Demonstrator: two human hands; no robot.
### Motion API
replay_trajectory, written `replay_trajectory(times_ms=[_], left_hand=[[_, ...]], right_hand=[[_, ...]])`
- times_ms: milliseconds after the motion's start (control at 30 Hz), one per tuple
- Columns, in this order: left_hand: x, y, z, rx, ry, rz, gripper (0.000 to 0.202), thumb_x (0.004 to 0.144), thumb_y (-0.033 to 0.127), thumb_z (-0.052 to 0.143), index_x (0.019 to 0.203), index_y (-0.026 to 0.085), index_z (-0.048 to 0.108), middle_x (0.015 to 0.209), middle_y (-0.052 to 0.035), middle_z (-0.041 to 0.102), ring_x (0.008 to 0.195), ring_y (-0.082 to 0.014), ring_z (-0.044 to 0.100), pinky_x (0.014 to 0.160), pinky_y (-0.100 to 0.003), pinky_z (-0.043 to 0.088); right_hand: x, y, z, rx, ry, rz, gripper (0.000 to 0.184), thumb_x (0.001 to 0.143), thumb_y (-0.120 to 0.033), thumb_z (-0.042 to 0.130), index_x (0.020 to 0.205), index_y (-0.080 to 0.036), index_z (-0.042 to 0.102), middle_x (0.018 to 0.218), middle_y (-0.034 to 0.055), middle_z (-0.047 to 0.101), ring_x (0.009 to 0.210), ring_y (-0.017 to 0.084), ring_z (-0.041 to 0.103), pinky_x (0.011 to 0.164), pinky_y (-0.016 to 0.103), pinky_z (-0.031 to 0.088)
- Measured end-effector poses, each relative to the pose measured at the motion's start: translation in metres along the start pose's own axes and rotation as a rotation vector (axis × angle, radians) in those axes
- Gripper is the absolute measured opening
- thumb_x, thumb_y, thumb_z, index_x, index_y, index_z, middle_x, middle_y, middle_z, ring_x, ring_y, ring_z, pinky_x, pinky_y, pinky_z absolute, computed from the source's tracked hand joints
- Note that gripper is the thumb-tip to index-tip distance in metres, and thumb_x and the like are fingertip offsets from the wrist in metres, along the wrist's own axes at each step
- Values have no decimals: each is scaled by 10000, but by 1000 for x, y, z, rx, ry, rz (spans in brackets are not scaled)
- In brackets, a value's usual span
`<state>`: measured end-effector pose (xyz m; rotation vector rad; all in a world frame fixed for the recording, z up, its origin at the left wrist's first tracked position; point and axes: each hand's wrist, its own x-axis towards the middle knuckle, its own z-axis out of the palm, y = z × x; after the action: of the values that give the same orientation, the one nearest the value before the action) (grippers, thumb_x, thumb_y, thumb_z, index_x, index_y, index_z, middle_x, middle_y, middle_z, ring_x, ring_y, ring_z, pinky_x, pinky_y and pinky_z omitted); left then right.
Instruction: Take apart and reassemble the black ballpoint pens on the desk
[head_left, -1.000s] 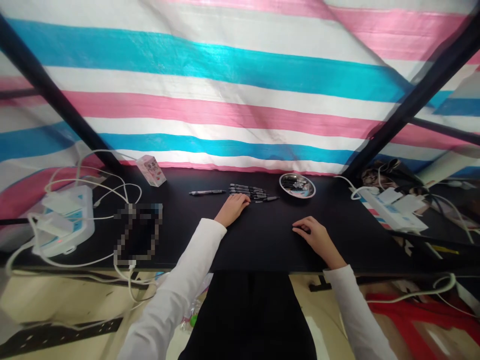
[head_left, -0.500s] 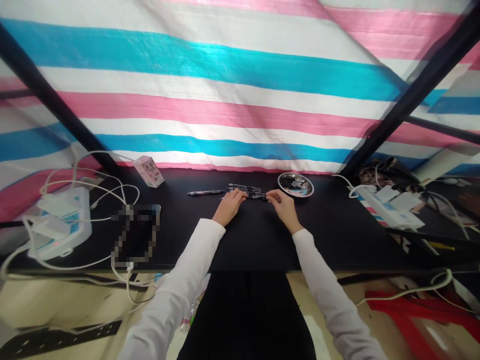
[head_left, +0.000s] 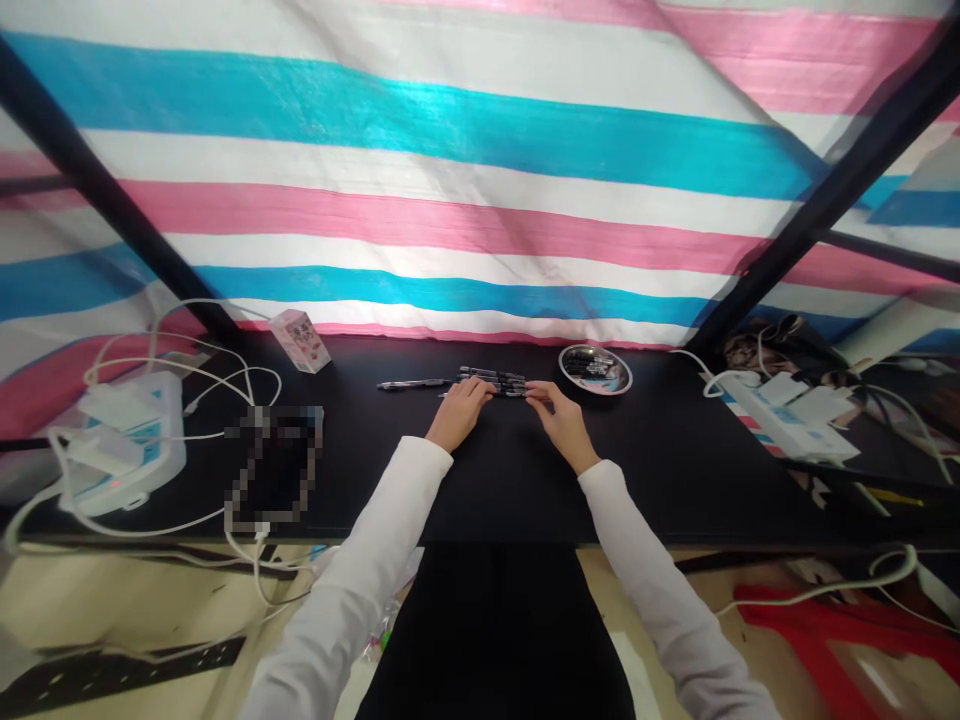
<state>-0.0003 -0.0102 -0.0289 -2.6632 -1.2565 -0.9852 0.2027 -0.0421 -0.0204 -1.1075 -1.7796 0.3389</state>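
**Two-Hand Contact at Black Pen Group on Black Tabletop**

A group of slim black pens (head_left: 491, 382) lies side by side on a black tabletop (head_left: 525, 490), near the table's far edge. The left hand (head_left: 459, 415), in a white sleeve, is curled narrow with its fingers against the group's left end. The right hand (head_left: 559, 420), also in a white sleeve, is narrowed with its fingertips (head_left: 531, 395) at the right end. Whether either hand grips any pen cannot be determined.

A single black-and-silver pen (head_left: 412, 384) lies just left of the group. A round, shiny dish with a white rim (head_left: 595, 369) sits to the right. A small pink-and-white carton (head_left: 300, 341) stands far left, near a white power strip with cables (head_left: 124, 440). A second white power strip (head_left: 787, 425) lies far right.
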Motion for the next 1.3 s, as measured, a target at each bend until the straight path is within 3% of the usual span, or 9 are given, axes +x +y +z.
replay_trajectory(times_ms=[433, 700, 1300], left_hand=[[0, 2, 1, -21, -37, 63, 213, 949, 221, 343, 1023, 189, 540, 996, -52, 593, 925, -170, 537, 792, -300, 381], [-1, 1, -2, -17, -11, 17, 207, 946, 227, 349, 1019, 191, 539, 978, -50, 588, 899, -175, 528, 801, -302, 381], [-1, 2, 0, -29, -32, 68, 200, 948, 211, 343, 1006, 192, 534, 983, -46, 593, 912, -168, 540, 785, -295, 379]], right_hand=[[-2, 2, 2, -86, -83, 8, 255, 873, -257, 458, 1116, -241, 535, 954, 46, 644, 876, 180, 632, 856, 347, 496], [-3, 5, -4, -170, -63, 31, 261, 877, -235, 446, 1123, -236, 535, 962, 55, 644, 895, 189, 625, 865, 352, 485], [-4, -1, 1, -170, -143, -1, 264, 877, -221, 452, 1130, -241, 527, 1008, 54, 649, 920, 191, 628, 856, 348, 492]])
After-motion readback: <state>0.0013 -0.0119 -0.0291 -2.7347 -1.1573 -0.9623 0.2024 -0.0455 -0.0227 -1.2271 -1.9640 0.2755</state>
